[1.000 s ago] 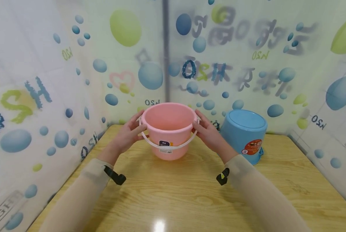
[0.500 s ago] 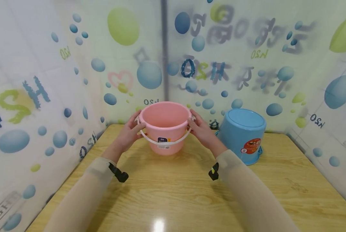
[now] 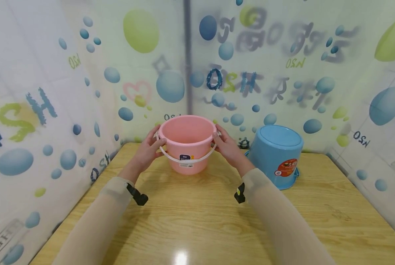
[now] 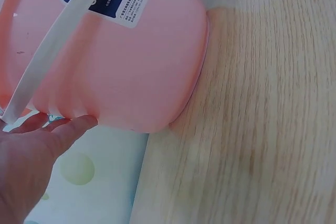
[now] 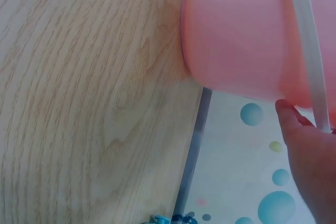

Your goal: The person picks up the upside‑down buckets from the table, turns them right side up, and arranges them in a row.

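Observation:
A pink bucket (image 3: 184, 148) stands upright near the back of the wooden table, its mouth facing up. Its white handle (image 3: 200, 159) hangs down across the front, over a dark label (image 3: 186, 157). My left hand (image 3: 147, 151) grips the bucket's left side, thumb at the rim and fingers along the wall. On the opposite side my right hand (image 3: 228, 148) holds it the same way. In the left wrist view, fingertips (image 4: 81, 121) press on the pink wall, and the bucket's base is close over the tabletop.
To the right, a blue bucket (image 3: 270, 162) with a red sticker stands upside down on the wooden table (image 3: 190, 221). Patterned curtains (image 3: 204, 48) with bubbles and lettering enclose the table at the back and both sides.
The pink bucket has shifted slightly left and away from me, with both hands still on it. My right forearm has swung left, away from the blue bucket, which stays in place.

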A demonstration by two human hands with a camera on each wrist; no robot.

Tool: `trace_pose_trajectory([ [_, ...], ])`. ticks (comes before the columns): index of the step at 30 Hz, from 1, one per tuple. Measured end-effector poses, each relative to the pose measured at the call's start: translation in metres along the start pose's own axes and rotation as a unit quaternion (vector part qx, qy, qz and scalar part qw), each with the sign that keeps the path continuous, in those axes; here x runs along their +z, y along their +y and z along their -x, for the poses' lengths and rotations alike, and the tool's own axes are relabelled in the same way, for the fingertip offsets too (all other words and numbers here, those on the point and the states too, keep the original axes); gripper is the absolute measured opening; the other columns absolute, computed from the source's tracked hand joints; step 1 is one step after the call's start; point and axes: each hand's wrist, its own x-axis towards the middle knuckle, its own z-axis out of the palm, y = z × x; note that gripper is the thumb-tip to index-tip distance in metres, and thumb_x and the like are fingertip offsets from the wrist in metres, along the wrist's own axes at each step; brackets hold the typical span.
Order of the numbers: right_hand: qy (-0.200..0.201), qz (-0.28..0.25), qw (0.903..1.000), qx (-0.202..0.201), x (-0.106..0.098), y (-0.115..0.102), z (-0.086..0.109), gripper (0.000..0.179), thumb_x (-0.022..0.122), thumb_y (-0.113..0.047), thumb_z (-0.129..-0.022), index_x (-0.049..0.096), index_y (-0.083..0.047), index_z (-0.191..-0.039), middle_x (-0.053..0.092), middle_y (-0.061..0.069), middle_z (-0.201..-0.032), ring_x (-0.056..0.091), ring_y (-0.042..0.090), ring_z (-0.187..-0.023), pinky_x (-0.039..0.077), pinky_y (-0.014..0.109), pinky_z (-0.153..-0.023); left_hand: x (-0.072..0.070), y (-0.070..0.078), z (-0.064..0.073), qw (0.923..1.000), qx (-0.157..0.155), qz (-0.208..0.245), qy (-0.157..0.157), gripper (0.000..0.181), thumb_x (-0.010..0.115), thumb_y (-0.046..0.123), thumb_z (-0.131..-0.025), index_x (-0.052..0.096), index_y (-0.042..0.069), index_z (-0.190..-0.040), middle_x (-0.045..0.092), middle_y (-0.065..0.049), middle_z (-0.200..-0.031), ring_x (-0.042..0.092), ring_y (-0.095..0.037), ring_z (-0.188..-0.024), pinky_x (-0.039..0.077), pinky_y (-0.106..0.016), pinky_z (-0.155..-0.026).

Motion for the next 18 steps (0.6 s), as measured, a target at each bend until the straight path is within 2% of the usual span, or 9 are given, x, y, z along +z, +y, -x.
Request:
trace_pose_trajectory([
  [4, 0.012, -0.005, 0.9999, 0.01, 0.001, -0.001, 0.001, 0.07, 0.042, -0.043, -0.12, 0.008, -0.028, -0.179, 0.043, 0.02, -0.171, 0.048, 0.038, -0.157, 0.043, 0.057, -0.128, -0.001, 0.001, 0.0, 0.9999, -0.004, 0.011, -0.001, 0.084, 0.059, 0.043, -0.113, 0.007, 0.033, -0.179, 0.028, -0.013, -0.182, 0.038, -0.038, -0.164, 0.041, -0.065, -0.127],
  [9, 0.039, -0.009, 0.999, 0.018, 0.001, -0.005, 0.004, 0.073, 0.045, -0.045, -0.119, 0.006, -0.032, -0.179, 0.037, 0.015, -0.177, 0.038, 0.035, -0.164, 0.036, 0.057, -0.133, -0.003, 0.002, 0.007, 0.9995, 0.008, 0.025, 0.014, 0.085, 0.052, 0.041, -0.113, 0.002, 0.022, -0.179, 0.022, -0.022, -0.181, 0.03, -0.039, -0.167, 0.033, -0.062, -0.132],
  [13, 0.041, 0.014, 0.9989, 0.019, -0.003, -0.009, 0.013, 0.075, 0.048, -0.048, -0.118, 0.008, -0.03, -0.179, 0.034, 0.015, -0.178, 0.04, 0.038, -0.162, 0.033, 0.061, -0.133, -0.007, 0.002, 0.014, 0.9992, 0.031, 0.001, 0.027, 0.083, 0.053, 0.04, -0.114, 0.007, 0.018, -0.179, 0.022, -0.021, -0.181, 0.029, -0.04, -0.167, 0.033, -0.062, -0.133],
  [18, 0.026, 0.031, 0.999, 0.017, -0.01, -0.012, 0.029, 0.075, 0.046, -0.046, -0.118, 0.007, -0.025, -0.179, 0.025, 0.017, -0.182, 0.036, 0.041, -0.165, 0.028, 0.061, -0.135, -0.011, 0.003, 0.021, 0.9976, 0.049, -0.045, 0.02, 0.081, 0.055, 0.039, -0.115, 0.01, 0.016, -0.179, 0.024, -0.019, -0.182, 0.028, -0.039, -0.168, 0.033, -0.063, -0.132],
])
